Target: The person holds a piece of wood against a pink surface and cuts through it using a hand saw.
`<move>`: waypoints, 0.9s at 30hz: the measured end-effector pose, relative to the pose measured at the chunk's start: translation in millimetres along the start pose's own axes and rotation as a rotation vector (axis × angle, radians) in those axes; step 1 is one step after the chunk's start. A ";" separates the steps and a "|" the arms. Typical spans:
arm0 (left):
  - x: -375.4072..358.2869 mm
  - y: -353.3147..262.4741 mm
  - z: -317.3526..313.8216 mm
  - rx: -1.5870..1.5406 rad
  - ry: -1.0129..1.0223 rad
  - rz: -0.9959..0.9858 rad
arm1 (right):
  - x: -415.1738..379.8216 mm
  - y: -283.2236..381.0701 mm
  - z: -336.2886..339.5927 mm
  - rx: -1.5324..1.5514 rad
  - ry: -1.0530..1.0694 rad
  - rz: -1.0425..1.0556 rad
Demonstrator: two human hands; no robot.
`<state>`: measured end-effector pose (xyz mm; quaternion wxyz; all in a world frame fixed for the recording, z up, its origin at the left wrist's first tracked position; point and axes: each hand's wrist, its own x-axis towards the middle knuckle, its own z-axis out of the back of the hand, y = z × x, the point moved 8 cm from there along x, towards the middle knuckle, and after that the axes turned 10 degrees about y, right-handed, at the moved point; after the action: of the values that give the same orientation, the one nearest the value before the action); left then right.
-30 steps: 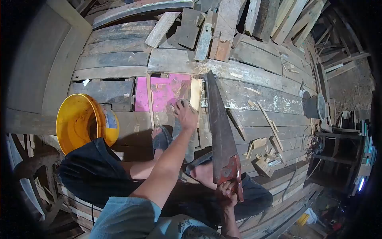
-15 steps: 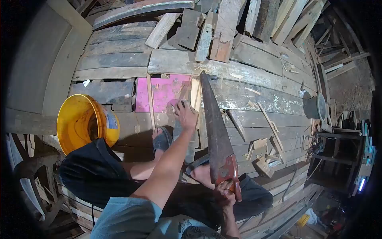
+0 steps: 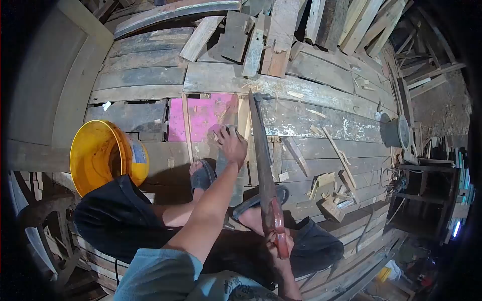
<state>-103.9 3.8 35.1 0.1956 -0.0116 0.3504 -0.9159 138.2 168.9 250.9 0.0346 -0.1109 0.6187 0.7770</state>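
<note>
Two bare hands here, both busy. The right hand (image 3: 277,244) has its fingers wrapped tight around the reddish handle of a saw (image 3: 262,150). The blade sits nearly edge-on to the view, angled up from the handle, with its tip just right of a pale wood strip (image 3: 243,115). The left hand (image 3: 232,146) is palm-down near the strip's lower end, fingers bent and slightly spread; can't tell if they actually grip anything. A pink sheet (image 3: 201,123) lies on the plank floor (image 3: 346,150) just beyond that hand, with a thin stick (image 3: 187,120) across it. Yellow bucket (image 3: 93,155) off to the left, loose offcuts (image 3: 332,209) over to the right.
</note>
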 end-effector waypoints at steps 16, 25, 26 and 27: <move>-4.2 4.3 -15.2 0.134 0.077 0.018 | 46.0 -2.8 -8.6 -0.010 0.011 -0.102; 4.6 3.7 -15.7 0.155 -0.003 0.033 | 4.1 62.9 -5.0 -0.083 0.069 -0.242; 2.6 3.0 -12.0 0.146 -0.007 0.033 | 0.6 57.5 -5.5 -0.055 0.057 -0.307; 4.8 0.3 -6.9 0.187 0.011 0.016 | 8.8 43.7 -7.1 -0.007 0.034 -0.275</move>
<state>-109.4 6.3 29.1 0.2012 0.0143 0.2642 -0.9431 122.3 151.2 289.2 0.1299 -0.2077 0.5953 0.7652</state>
